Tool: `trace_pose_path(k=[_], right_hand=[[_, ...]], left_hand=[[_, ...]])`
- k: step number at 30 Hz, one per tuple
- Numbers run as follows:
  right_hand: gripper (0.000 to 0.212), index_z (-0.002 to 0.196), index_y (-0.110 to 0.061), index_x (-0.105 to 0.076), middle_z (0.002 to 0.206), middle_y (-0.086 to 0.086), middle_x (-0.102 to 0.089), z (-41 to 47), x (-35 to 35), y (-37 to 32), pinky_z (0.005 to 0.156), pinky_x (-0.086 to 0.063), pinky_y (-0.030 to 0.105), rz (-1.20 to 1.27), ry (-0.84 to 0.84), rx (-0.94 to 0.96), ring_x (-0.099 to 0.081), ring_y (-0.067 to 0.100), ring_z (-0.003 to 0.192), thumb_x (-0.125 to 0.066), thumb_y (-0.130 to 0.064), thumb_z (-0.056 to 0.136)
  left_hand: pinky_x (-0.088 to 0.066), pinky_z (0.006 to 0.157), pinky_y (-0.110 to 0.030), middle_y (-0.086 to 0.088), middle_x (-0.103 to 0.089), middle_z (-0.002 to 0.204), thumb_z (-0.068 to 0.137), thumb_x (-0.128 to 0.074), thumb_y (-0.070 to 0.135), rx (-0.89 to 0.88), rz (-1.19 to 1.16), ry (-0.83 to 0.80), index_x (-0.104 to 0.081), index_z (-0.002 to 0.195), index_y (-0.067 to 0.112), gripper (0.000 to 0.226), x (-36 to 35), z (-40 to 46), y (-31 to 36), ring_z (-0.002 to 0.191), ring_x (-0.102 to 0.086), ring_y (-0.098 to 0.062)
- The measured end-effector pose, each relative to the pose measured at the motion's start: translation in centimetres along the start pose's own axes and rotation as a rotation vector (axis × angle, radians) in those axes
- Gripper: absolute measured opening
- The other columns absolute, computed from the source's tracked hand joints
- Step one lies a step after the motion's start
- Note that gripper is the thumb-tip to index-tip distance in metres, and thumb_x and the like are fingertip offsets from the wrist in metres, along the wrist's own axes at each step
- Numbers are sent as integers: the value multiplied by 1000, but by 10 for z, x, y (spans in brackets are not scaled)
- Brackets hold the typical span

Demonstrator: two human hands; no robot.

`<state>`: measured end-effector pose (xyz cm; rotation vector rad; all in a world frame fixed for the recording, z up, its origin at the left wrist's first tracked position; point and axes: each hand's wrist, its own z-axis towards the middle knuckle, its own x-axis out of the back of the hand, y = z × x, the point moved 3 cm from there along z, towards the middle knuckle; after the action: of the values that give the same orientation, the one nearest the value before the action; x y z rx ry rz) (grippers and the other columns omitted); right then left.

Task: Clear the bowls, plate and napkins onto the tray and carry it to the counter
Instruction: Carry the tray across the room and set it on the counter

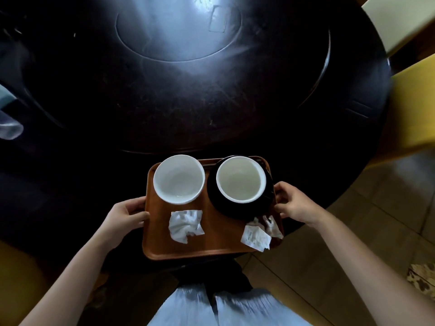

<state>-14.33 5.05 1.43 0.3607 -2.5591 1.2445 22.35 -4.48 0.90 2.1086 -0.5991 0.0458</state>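
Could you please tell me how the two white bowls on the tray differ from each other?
The left bowl sits directly on the wooden tray, while the right bowl rests on a black plate. The left bowl looks brighter white; the right bowl looks slightly creamier. A crumpled napkin lies clear of the left bowl, whereas the other napkin touches the plate under the right bowl. Both are round, upright and look empty.

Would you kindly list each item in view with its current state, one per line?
Tray: loaded, gripped at both side edges.
Left bowl: upright, empty, directly on the tray.
Right bowl: upright, empty, sitting on the black plate.
Left napkin: crumpled, on the tray.
Right napkin: crumpled, at the tray's right edge.
Left hand: holds the tray.
Right hand: holds the tray.
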Motion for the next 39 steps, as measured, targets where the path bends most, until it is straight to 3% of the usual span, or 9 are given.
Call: trace_pose_path(k=[4, 9, 15, 20, 24, 29, 32, 36, 39], right_hand=[[28, 106, -7, -50, 90, 6, -58, -21, 22, 11, 62, -58, 25, 47, 10, 11, -63, 17, 85, -58, 6, 82], [28, 102, -12, -51, 89, 5, -60, -53, 39, 22, 56, -51, 17, 97, 79, 16, -62, 13, 83, -58, 6, 82], [29, 101, -12, -53, 95, 10, -64, -92, 37, 34, 74, -53, 27, 165, 210, 20, -64, 19, 90, -59, 7, 80], [32, 89, -19, -52, 84, 6, -63, -132, 10, 45, 65, -48, 20, 240, 352, -6, -62, 15, 82, -59, 11, 78], [31, 91, -14, -52, 90, 14, -64, -166, -18, 63, 67, -51, 22, 338, 465, -34, -62, 19, 85, -61, 12, 78], [26, 82, -13, -48, 74, 4, -56, -217, -51, 84, 57, -47, 18, 435, 591, -57, -56, 0, 65, -62, 9, 80], [24, 90, -6, -48, 74, 2, -56, -251, -69, 100, 55, -46, 12, 521, 704, -92, -56, -6, 61, -58, 14, 81], [28, 92, -9, -51, 76, 3, -59, -300, -87, 120, 54, -51, 16, 613, 783, -128, -60, 10, 70, -57, 15, 80], [22, 92, -8, -51, 79, 6, -59, -344, -99, 142, 55, -53, 25, 601, 889, -179, -60, 18, 72, -60, 9, 81]], left_hand=[[-53, 57, -16, 9, -76, 83, 83, -56, -8, -39, 2, -65, -63, 98, 28, 40, -15, 1, 15, 79, -71, -8], [-56, 62, -19, -7, -72, 99, 82, -57, -7, -92, 16, -160, -63, 106, 22, 38, -33, 8, 31, 84, -71, -15], [-57, 67, -24, -10, -72, 101, 82, -57, -8, -175, 73, -294, -64, 106, 21, 39, -42, 18, 54, 91, -69, -25], [-57, 70, -25, -11, -73, 102, 82, -57, -8, -228, 163, -458, -67, 107, 20, 39, -42, 25, 72, 93, -69, -26], [-57, 69, -26, -11, -74, 101, 76, -64, -5, -260, 234, -608, -68, 105, 19, 37, -50, 22, 88, 89, -69, -24], [-58, 74, -31, -11, -73, 102, 65, -64, 10, -296, 335, -752, -67, 108, 19, 44, -75, 10, 102, 91, -68, -26], [-57, 68, -26, -9, -75, 97, 55, -72, 20, -324, 380, -842, -69, 104, 19, 49, -101, -8, 110, 84, -70, -20], [-56, 66, -23, -9, -75, 92, 47, -74, 26, -356, 441, -928, -71, 99, 19, 52, -143, -38, 113, 81, -71, -18], [-56, 65, -23, -7, -76, 88, 60, -72, 9, -389, 494, -1012, -75, 90, 25, 34, -183, -66, 108, 80, -71, -18]])
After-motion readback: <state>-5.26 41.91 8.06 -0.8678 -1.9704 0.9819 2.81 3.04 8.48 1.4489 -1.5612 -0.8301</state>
